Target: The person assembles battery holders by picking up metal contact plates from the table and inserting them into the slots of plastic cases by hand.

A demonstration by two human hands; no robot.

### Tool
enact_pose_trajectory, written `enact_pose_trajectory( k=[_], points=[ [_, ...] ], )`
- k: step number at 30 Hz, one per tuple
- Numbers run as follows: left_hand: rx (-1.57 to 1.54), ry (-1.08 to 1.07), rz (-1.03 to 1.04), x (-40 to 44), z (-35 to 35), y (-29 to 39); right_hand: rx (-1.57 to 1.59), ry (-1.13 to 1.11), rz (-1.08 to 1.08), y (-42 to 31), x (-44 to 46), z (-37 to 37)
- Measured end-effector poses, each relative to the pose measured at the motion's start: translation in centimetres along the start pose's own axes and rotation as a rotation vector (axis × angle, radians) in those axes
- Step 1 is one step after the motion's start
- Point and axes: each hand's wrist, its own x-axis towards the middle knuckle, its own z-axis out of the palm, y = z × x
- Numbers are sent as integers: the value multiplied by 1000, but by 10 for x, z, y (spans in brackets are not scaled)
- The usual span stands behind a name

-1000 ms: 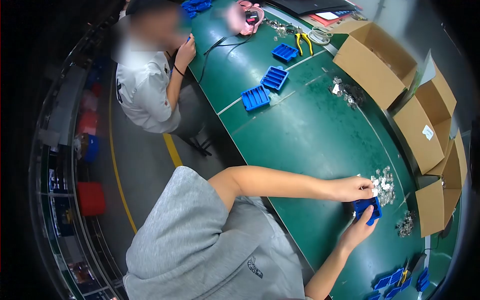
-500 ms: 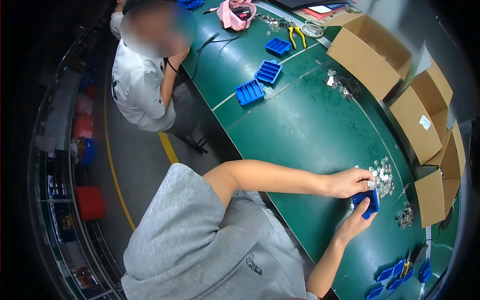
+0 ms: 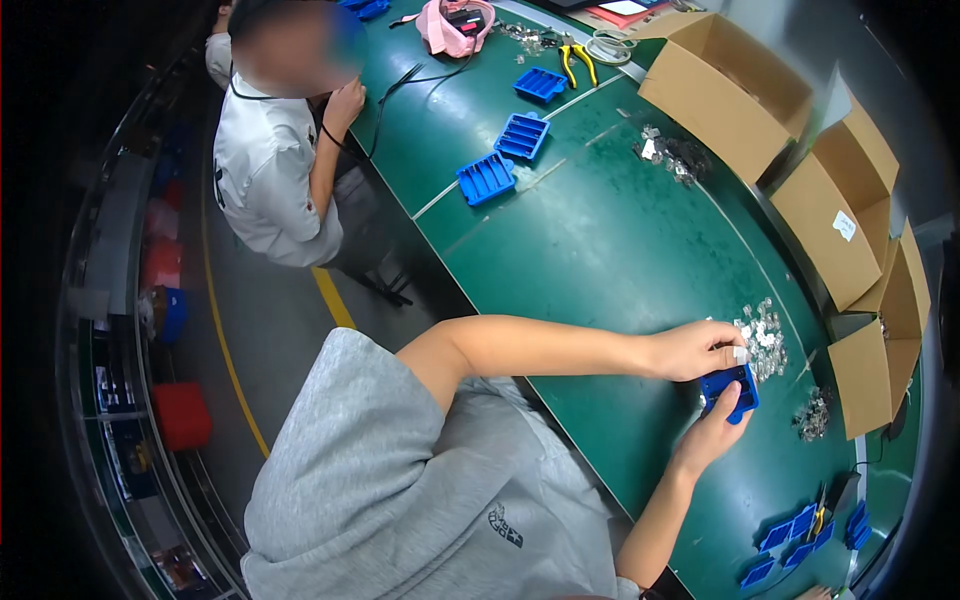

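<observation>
A small blue plastic battery-holder-like tray with slots (image 3: 745,393) is held low over the green table. My right hand (image 3: 708,440) grips it from the near side, thumb over its top and the other fingers hidden beneath. My left hand (image 3: 695,350) is closed at the tray's far-left edge, fingertips pinched together. A whitish bit shows at its thumb tip; whether it is a held piece or a finger covering I cannot tell. Just beyond the hands lies a pile of small shiny metal pieces (image 3: 765,338), with a darker pile of metal parts (image 3: 812,415) to its right.
Open cardboard boxes (image 3: 715,95) line the table's far side. More blue trays (image 3: 486,179) lie to the left, near yellow-handled pliers (image 3: 578,66) and a pink pouch (image 3: 452,27). Further blue trays (image 3: 800,530) sit at lower right. A co-worker (image 3: 270,165) sits at the left.
The view has shifted slightly, so the table's far items sit further left. Both hands stay at the blue tray, which is tilted a little differently. A skin-toned shape now shows at the bottom edge.
</observation>
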Motion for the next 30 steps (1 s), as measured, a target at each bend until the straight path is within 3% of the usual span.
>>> enact_pose_trajectory(
  k=[4,7,11,13,14,16,19,21,23,27,30],
  points=[
    [-26,37,48,-2,2,-3,30,2,12,-1,1,3],
    [-104,55,-111,-1,7,-5,-15,80,99,1,5,-1],
    [41,98,-182,-3,9,2,128,-28,96,-9,9,-6],
    [203,165,4,-1,7,12,283,11,109,-13,10,-1],
    [308,182,-30,2,0,17,274,-14,139,-12,13,-5],
    [278,253,100,18,-6,19,365,21,144,-8,18,-6],
    [538,-15,161,66,6,45,582,48,285,-8,20,-11],
    [652,-209,177,101,26,41,566,-15,267,-4,15,-6],
    [802,-377,328,128,52,28,580,-78,266,-2,11,1],
    [912,-608,474,166,100,-13,474,-230,300,15,4,10],
    [969,-644,499,174,123,-29,130,-211,127,0,-1,6]
  ],
)
